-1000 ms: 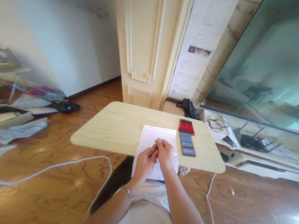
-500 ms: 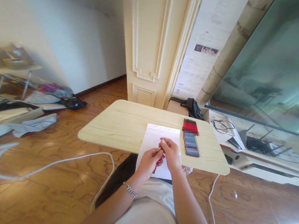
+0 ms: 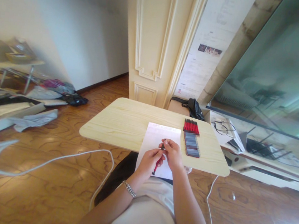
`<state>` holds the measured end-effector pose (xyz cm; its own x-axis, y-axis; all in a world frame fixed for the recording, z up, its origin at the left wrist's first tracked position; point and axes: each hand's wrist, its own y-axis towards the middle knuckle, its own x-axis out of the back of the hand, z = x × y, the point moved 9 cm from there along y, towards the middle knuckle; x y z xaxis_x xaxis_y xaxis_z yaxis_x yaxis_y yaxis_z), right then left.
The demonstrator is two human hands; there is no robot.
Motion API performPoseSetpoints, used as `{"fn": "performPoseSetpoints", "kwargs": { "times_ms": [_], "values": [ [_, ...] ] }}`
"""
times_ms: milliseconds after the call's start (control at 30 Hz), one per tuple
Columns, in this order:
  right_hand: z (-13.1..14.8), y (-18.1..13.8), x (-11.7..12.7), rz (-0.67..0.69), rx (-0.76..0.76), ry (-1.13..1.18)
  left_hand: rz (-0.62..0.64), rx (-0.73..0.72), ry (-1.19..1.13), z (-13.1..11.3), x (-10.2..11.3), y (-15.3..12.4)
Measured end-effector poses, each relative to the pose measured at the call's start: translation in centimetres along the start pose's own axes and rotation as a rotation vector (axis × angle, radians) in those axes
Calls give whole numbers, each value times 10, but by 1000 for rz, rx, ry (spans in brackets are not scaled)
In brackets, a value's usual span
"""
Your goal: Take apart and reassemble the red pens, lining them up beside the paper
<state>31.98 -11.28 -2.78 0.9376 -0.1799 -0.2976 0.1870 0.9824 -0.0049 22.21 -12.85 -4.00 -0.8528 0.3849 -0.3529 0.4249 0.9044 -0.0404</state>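
A red marker pen [image 3: 155, 168] with black ends slants between my two hands, over a white sheet of paper [image 3: 153, 134]. My left hand [image 3: 148, 162] is closed around its body, and the red lower part pokes out below the fingers. The fingertips of my right hand [image 3: 173, 155] pinch the black upper end, which looks like a cap. Whether the cap is apart from the body is too small to tell. Several like red pens [image 3: 191, 126] with black ends lie side by side at the back right of the paper.
The pale wooden table [image 3: 116, 122] has rounded corners. A blurred-out flat rectangular object [image 3: 192, 145] lies below the pen row. Behind the table is a black bag [image 3: 195, 108]. A white cable [image 3: 80, 154] runs across the floor at left.
My right hand has shifted slightly up and right, and more of the black upper end shows between the hands. The camera view has shifted a little. Both hands still grip the pen.
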Motion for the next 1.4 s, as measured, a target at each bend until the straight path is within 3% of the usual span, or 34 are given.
{"fn": "performPoseSetpoints", "kwargs": {
  "times_ms": [67,233,400,533,700,867,1033,1200,1400],
  "values": [
    [-3,0,-2,29,-32,22,-2,1,-4,0,0,0],
    [3,2,9,-95,53,-75,6,-16,19,-2,0,0],
    [-4,3,4,-13,-12,-9,-9,-7,21,-1,2,0],
    [2,2,9,-74,39,-93,-9,-5,55,-2,1,0],
    [-1,2,2,18,-8,-44,-13,-14,58,-3,1,0],
    [2,1,10,-61,48,-136,-20,-38,81,-5,2,-1],
    [-5,0,2,52,-25,-46,-31,-9,53,-3,3,0],
    [-1,1,11,-53,32,-140,-28,-13,36,-6,1,0],
    [2,2,9,18,-20,-99,-34,10,52,-5,1,-1]
  ]
}}
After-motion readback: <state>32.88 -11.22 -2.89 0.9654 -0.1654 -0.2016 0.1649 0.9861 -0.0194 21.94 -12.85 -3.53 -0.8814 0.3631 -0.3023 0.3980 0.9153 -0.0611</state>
